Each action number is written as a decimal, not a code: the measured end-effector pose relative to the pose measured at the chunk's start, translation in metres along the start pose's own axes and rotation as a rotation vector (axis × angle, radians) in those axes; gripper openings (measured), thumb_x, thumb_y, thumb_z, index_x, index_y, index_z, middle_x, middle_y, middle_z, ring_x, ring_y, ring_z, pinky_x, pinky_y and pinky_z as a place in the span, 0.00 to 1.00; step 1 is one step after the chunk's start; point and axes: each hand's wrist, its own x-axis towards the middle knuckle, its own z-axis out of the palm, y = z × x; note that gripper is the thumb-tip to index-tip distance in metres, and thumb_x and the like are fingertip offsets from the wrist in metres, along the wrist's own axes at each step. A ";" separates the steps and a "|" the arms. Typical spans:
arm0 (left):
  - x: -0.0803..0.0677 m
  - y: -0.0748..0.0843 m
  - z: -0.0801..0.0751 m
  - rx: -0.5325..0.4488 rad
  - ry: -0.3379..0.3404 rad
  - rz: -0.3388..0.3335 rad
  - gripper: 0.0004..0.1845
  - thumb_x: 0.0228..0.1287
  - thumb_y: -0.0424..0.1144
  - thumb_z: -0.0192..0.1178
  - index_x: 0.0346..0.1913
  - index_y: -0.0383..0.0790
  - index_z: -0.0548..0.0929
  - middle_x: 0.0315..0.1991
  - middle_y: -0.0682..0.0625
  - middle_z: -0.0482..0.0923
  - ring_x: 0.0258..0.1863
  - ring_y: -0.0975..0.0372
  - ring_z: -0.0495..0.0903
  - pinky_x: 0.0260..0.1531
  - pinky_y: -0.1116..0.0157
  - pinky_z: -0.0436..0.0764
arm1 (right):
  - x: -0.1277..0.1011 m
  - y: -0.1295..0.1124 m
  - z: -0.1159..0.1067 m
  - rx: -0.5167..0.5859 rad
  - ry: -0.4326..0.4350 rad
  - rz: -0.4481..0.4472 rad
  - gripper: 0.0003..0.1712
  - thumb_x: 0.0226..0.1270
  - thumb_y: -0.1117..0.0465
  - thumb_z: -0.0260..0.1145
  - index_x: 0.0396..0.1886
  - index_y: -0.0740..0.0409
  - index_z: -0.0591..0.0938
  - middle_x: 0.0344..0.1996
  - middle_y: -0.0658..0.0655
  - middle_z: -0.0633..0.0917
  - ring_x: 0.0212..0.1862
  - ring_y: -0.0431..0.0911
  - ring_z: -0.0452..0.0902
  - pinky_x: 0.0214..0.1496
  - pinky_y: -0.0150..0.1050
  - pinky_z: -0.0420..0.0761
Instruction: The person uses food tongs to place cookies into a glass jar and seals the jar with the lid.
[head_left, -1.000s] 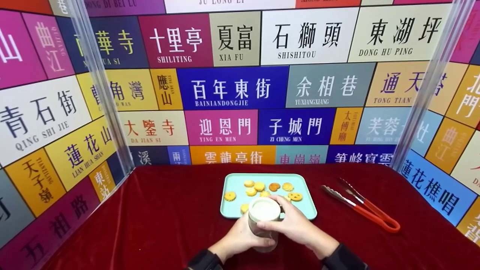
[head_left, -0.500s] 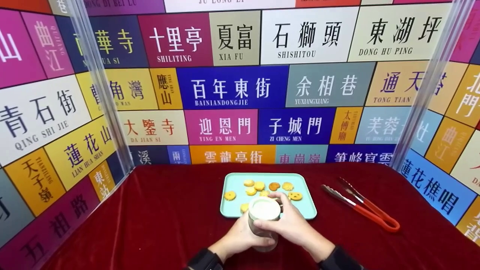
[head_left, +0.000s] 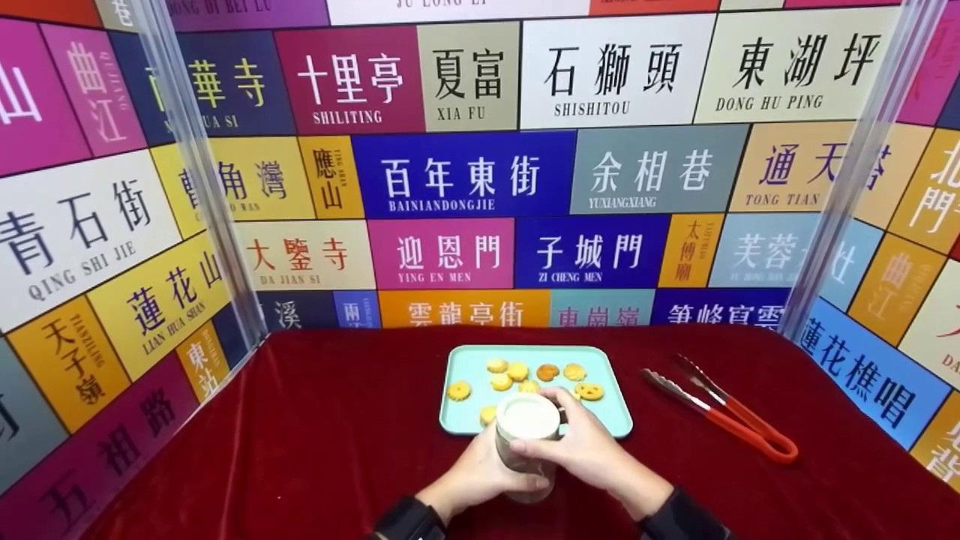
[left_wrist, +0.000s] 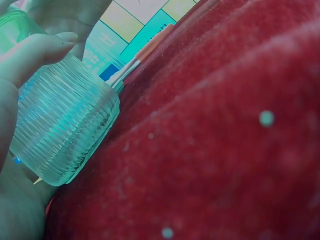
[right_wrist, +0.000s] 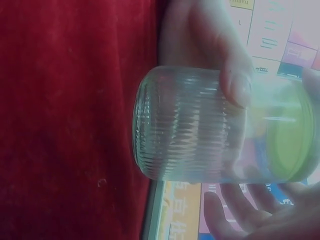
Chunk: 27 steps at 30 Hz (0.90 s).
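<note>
A clear ribbed glass jar [right_wrist: 185,125] with a pale green lid [head_left: 529,418] stands upright at the front middle of the table. My left hand [head_left: 480,474] grips the jar's body, its thumb across the near side. Around the lid curl the thumb and fingers of my right hand [head_left: 596,450]. In the left wrist view the ribbed glass [left_wrist: 65,120] shows below the thumb. No contents are visible through the lower part of the jar. Whether its base touches the cloth I cannot tell.
Just behind the jar lies a mint green tray [head_left: 622,412] with several small cookies [head_left: 589,391] on it. Red-handled metal tongs [head_left: 739,420] lie to the right. Dark red cloth [head_left: 315,450] covers the table, and walls of coloured signs [head_left: 465,176] enclose it.
The right hand's fingers and thumb have shifted slightly about the lid. The left hand and the jar stay nearly where they were.
</note>
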 end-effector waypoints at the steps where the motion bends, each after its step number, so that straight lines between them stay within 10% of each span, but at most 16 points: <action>1: 0.000 0.000 0.000 -0.003 -0.001 0.003 0.50 0.50 0.37 0.83 0.77 0.48 0.68 0.64 0.55 0.79 0.62 0.62 0.79 0.64 0.64 0.77 | 0.000 0.000 -0.002 0.007 -0.011 -0.002 0.46 0.55 0.47 0.86 0.69 0.56 0.76 0.58 0.55 0.83 0.57 0.47 0.79 0.59 0.48 0.77; 12: -0.001 0.001 -0.002 -0.039 -0.014 0.007 0.49 0.51 0.36 0.83 0.77 0.49 0.68 0.64 0.55 0.79 0.62 0.61 0.79 0.64 0.64 0.76 | 0.004 0.008 -0.012 0.049 -0.139 -0.043 0.50 0.62 0.48 0.82 0.78 0.59 0.71 0.68 0.59 0.79 0.67 0.55 0.74 0.68 0.55 0.72; 27: 0.000 0.000 0.001 -0.048 -0.011 -0.014 0.51 0.51 0.36 0.83 0.77 0.48 0.68 0.64 0.54 0.79 0.61 0.61 0.81 0.62 0.65 0.78 | -0.001 -0.001 0.004 -0.030 0.026 -0.002 0.45 0.56 0.44 0.85 0.67 0.57 0.74 0.58 0.55 0.83 0.59 0.48 0.79 0.63 0.51 0.76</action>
